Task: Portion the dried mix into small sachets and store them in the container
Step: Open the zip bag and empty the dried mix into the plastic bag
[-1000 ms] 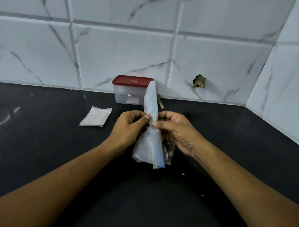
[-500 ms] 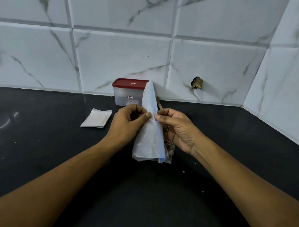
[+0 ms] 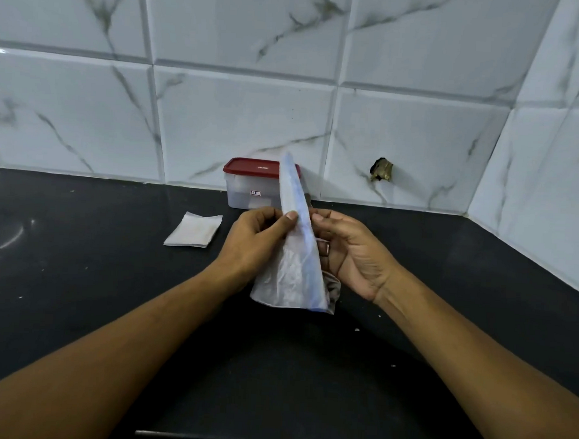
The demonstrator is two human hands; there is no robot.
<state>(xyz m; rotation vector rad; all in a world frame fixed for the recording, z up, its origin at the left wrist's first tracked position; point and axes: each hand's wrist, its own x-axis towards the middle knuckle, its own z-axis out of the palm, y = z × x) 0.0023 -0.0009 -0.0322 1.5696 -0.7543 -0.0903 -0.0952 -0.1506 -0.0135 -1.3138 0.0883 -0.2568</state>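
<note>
Black worktop (image 3: 79,293), over its middle a clear plastic bag (image 3: 289,279) held upright, left hand (image 3: 257,241) and right hand (image 3: 353,252) both pinching it with thumb and fingers, flat white sachet (image 3: 194,233) farther left, red-lidded container (image 3: 246,191) at back edge, against tiled wall (image 3: 239,117).

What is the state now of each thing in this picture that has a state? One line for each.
plastic bag: held upright above the counter; open or sealed, cannot tell.
container: standing on the counter, red lid on.
sachets: lying flat on the counter, untouched.
left hand: pinches the bag.
right hand: pinches the bag.
</note>
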